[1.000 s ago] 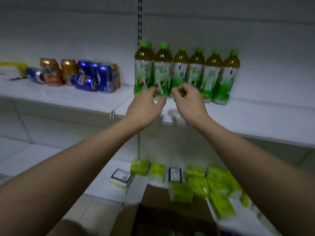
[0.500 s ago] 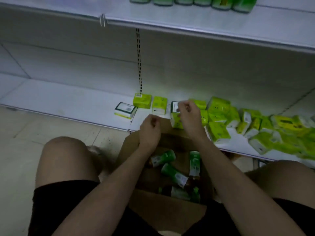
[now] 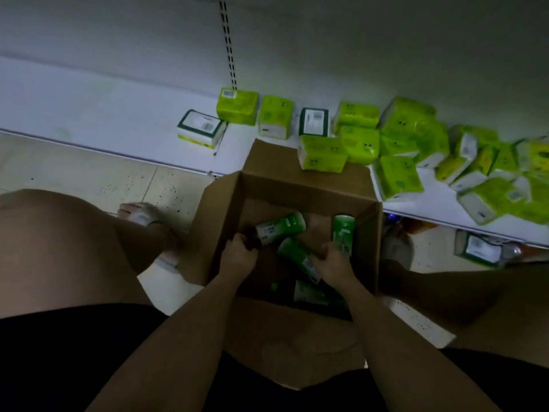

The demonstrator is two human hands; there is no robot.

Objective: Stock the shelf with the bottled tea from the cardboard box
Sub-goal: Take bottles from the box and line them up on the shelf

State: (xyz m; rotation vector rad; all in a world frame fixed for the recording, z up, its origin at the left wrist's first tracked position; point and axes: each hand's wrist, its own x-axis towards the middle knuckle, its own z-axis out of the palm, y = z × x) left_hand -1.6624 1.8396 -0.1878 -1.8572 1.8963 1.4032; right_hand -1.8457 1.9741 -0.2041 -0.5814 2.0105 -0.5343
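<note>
An open cardboard box [image 3: 221, 209] stands on the floor between my knees, with several green-labelled tea bottles lying inside. My left hand [image 3: 239, 255] is down in the box, its fingers curled round the dark neck end of one lying bottle [image 3: 280, 227]. My right hand [image 3: 334, 260] grips the lower part of another bottle [image 3: 343, 230] near the box's right wall. A third bottle [image 3: 294, 252] lies between my hands, and more sit under my right wrist. The upper shelf with the stocked bottles is out of view.
The white bottom shelf [image 3: 118, 120] runs behind the box. Many lime-green tissue packs [image 3: 398, 144] lie scattered on it to the right, and one [image 3: 322, 156] rests on the box's far flap. My bare knees flank the box on a tiled floor [image 3: 89, 179].
My view dropped from the upper shelf to the box. Both hands came down from the bottle row, went into the box and took hold of one bottle each.
</note>
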